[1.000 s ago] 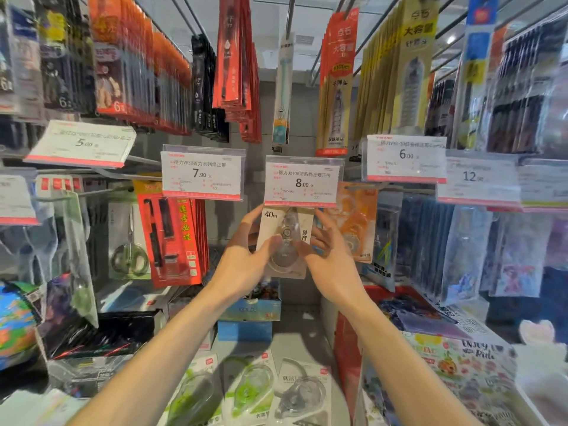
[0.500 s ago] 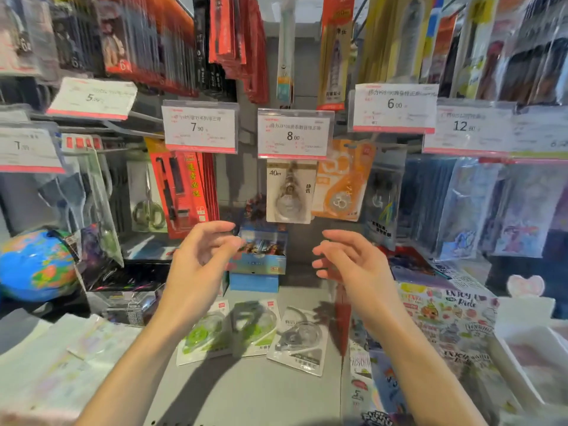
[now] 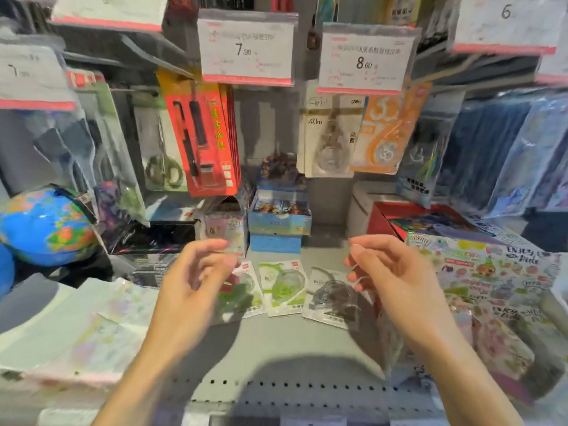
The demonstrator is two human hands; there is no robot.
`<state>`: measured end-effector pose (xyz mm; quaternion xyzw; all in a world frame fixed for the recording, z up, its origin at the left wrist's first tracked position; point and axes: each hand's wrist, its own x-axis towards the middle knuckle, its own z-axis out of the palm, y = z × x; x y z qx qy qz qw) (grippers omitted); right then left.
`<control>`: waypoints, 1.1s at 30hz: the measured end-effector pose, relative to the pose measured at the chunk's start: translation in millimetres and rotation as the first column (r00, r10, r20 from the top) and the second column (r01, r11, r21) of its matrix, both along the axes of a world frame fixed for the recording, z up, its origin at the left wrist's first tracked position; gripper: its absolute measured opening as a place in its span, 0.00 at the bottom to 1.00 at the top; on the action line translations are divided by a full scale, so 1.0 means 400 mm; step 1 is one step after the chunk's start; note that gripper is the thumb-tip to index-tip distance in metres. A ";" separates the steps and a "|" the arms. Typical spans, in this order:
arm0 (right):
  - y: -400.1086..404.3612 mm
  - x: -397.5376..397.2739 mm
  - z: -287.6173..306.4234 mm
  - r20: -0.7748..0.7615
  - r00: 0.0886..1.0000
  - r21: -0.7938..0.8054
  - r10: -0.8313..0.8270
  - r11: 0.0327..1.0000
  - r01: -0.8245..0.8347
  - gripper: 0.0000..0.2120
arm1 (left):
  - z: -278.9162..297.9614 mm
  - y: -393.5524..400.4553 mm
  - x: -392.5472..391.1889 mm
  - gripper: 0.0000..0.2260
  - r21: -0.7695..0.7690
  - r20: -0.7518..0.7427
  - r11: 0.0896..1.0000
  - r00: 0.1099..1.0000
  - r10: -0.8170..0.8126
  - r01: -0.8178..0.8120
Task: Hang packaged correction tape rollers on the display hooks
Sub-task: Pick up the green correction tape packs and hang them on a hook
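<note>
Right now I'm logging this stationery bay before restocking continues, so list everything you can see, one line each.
Correction tape packs lying flat: three, two green, one grey, shelf centre.
Hung correction tape pack: one visible in front, cream card, on the hook under the 8.00 tag.
Price tags: several, white with red edge, top row.
Orange pack: hangs right of the hung tape.
Red pen packs: a stack, under the 7.90 tag.
Scissors pack: one, clear, left of red packs.
Globe: one, blue, far left.
Left hand: open, above the shelf.
Right hand: open, above the shelf.
</note>
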<state>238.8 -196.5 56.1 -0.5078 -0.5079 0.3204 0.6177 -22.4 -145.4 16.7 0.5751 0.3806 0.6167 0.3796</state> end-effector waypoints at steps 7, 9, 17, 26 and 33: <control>0.081 -0.121 -0.079 0.071 0.989 -0.052 -0.133 0.989 0.137 0.03 | -0.029 0.149 -0.133 0.12 -0.066 -0.442 0.986 0.882 -0.165 0.152; 0.107 -0.145 -0.107 0.133 0.977 -0.088 -0.164 0.980 0.177 0.03 | -0.043 0.195 -0.143 0.11 -0.121 -0.578 0.977 0.787 -0.215 0.179; 0.191 -0.163 -0.196 0.610 0.773 -0.175 -0.172 0.923 0.344 0.04 | -0.073 0.285 -0.088 0.29 -0.216 -0.943 0.954 0.209 -0.259 0.206; 0.200 -0.076 -0.257 0.868 0.488 -0.101 -0.090 0.931 0.350 0.07 | -0.082 0.296 -0.035 0.28 -0.269 -0.960 0.959 0.053 -0.274 0.093; 0.184 -0.051 -0.246 0.871 0.491 -0.188 -0.002 0.923 0.337 0.14 | -0.092 0.303 -0.030 0.32 -0.222 -0.973 0.974 0.049 -0.225 0.051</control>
